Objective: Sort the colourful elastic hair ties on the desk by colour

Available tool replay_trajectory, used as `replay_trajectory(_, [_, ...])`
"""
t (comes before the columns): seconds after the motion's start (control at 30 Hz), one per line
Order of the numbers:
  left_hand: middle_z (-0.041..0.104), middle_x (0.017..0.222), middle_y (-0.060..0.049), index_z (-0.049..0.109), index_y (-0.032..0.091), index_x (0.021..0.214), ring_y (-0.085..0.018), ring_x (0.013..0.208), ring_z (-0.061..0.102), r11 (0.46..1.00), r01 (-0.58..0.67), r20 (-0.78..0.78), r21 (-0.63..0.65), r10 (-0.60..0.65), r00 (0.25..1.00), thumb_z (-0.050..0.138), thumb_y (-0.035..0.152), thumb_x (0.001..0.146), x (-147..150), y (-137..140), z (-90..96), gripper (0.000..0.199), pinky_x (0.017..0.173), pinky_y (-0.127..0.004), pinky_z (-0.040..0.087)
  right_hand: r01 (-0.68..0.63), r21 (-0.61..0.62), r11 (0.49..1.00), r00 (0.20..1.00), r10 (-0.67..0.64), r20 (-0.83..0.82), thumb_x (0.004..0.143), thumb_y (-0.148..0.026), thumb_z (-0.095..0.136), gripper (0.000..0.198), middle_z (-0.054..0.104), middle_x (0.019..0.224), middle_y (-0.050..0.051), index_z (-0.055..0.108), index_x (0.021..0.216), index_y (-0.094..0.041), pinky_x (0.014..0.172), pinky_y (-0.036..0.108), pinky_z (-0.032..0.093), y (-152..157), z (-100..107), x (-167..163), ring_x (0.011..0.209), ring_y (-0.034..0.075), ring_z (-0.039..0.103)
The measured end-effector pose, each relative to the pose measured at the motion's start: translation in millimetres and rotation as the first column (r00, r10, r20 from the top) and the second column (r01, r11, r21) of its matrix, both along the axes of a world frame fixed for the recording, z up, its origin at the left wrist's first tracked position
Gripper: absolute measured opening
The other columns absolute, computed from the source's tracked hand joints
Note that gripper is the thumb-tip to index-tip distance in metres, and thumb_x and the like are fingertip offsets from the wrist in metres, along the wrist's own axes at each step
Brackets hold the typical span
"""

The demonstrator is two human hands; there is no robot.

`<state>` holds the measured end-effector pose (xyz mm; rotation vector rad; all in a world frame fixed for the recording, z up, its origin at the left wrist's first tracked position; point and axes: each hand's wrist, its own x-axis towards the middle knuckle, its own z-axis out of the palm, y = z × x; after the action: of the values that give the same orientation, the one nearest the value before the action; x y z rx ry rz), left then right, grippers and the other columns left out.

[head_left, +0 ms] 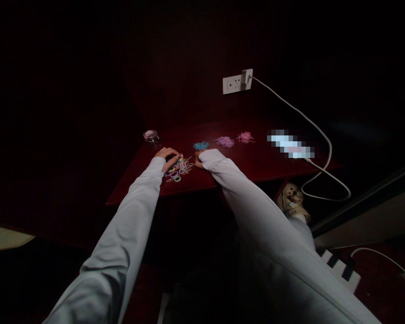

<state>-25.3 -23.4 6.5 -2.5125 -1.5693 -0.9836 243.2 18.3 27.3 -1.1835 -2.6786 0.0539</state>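
A mixed pile of small coloured hair ties lies near the front edge of the dark red table. Over the pile's left and upper side is my left hand, thumb and fingertips brought together at a small pinkish piece that I cannot make out. Just right of the pile, my right hand is low over the table with curled fingers, partly covered by the sleeve; what it holds, if anything, is hidden. Behind it sits a heap of blue bands. Farther right are a purple heap and a pink heap.
At the back left stands a clear jar with something pale pink on top. A blurred-out device lies on the right, its white cable looping up to a charger in the wall socket. Below the table is a beige clog.
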Motion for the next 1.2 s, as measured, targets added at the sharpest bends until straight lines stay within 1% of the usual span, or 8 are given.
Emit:
replay_trajectory(0.23, [0.084, 0.113, -0.006, 0.081, 0.025, 0.107, -0.027, 0.103, 0.073, 1.000, -0.008, -0.004, 0.008, 0.008, 1.000, 0.056, 0.043, 0.110, 0, -2, 3.3, 0.031, 0.106, -0.043, 0.056, 0.123, -0.053, 0.991, 0.990, -0.119, 0.071, 0.113, -0.033, 0.052, 0.040, 0.083, 0.128, 0.021, 0.078, 0.135, -0.012, 0.085, 0.035, 0.050, -5, 12, -13, 0.107, 0.029, 0.076])
replay_trajectory(0.33, [0.084, 0.116, -0.007, 0.081, 0.025, 0.113, -0.027, 0.107, 0.074, 1.000, 0.006, 0.002, 0.020, -0.006, 1.000, 0.058, 0.045, 0.110, 2, -4, 5.2, 0.031, 0.107, -0.044, 0.056, 0.100, -0.056, 0.993, 0.995, -0.099, 0.006, 0.117, -0.034, 0.047, 0.041, 0.083, 0.127, 0.019, 0.075, 0.140, -0.013, 0.087, 0.034, 0.052, -13, 18, -19, 0.109, 0.028, 0.076])
replay_trajectory(0.47, [0.085, 0.126, -0.010, 0.082, 0.023, 0.124, -0.029, 0.115, 0.076, 0.998, 0.042, 0.008, 0.046, -0.043, 0.999, 0.053, 0.043, 0.113, 5, -5, 5.1, 0.037, 0.111, -0.046, 0.055, -0.001, -0.091, 0.996, 0.988, -0.013, -0.154, 0.118, -0.038, 0.050, 0.035, 0.083, 0.118, 0.013, 0.076, 0.134, -0.021, 0.087, 0.033, 0.051, -26, 22, -26, 0.105, 0.026, 0.074])
replay_trajectory(0.6, [0.085, 0.123, -0.010, 0.083, 0.023, 0.114, -0.028, 0.110, 0.076, 0.998, 0.049, 0.003, 0.025, -0.049, 0.999, 0.050, 0.044, 0.115, 2, -1, 3.1, 0.039, 0.108, -0.046, 0.056, -0.077, -0.128, 0.989, 0.957, 0.037, -0.288, 0.118, -0.044, 0.051, 0.033, 0.081, 0.113, 0.009, 0.077, 0.125, -0.025, 0.084, 0.033, 0.050, -25, 20, -39, 0.099, 0.024, 0.070])
replay_trajectory(0.73, [0.085, 0.112, -0.009, 0.081, 0.023, 0.103, -0.028, 0.103, 0.072, 0.999, 0.049, 0.035, 0.013, -0.050, 0.998, 0.047, 0.044, 0.116, 1, 1, 1.7, 0.042, 0.105, -0.046, 0.058, -0.059, -0.186, 0.981, 0.931, -0.013, -0.365, 0.116, -0.051, 0.056, 0.033, 0.078, 0.100, 0.007, 0.076, 0.115, -0.025, 0.081, 0.033, 0.049, -13, 11, -46, 0.090, 0.023, 0.066])
replay_trajectory(0.83, [0.085, 0.109, -0.008, 0.079, 0.024, 0.097, -0.027, 0.101, 0.072, 0.999, 0.048, 0.058, 0.013, -0.049, 0.997, 0.049, 0.045, 0.114, 3, 1, 1.6, 0.041, 0.106, -0.046, 0.057, -0.047, -0.184, 0.982, 0.912, -0.033, -0.409, 0.115, -0.051, 0.056, 0.032, 0.077, 0.095, 0.006, 0.075, 0.113, -0.025, 0.079, 0.033, 0.048, -8, 5, -40, 0.086, 0.022, 0.064])
replay_trajectory(1.03, [0.087, 0.113, -0.008, 0.080, 0.026, 0.098, -0.028, 0.106, 0.075, 0.998, 0.064, 0.063, -0.008, -0.063, 0.996, 0.062, 0.047, 0.107, 8, -3, 4.0, 0.029, 0.110, -0.047, 0.056, 0.034, -0.225, 0.974, 0.924, -0.116, -0.363, 0.118, -0.049, 0.049, 0.035, 0.078, 0.101, 0.005, 0.075, 0.117, -0.025, 0.078, 0.032, 0.047, -5, 5, -36, 0.089, 0.021, 0.066])
replay_trajectory(1.2, [0.087, 0.115, -0.009, 0.080, 0.026, 0.098, -0.029, 0.110, 0.077, 0.998, 0.054, 0.063, -0.035, -0.052, 0.997, 0.063, 0.049, 0.105, 8, -4, 6.5, 0.029, 0.111, -0.048, 0.056, 0.007, -0.217, 0.976, 0.940, -0.081, -0.332, 0.118, -0.047, 0.045, 0.037, 0.079, 0.104, 0.006, 0.074, 0.123, -0.026, 0.078, 0.033, 0.049, -7, 6, -41, 0.091, 0.022, 0.067])
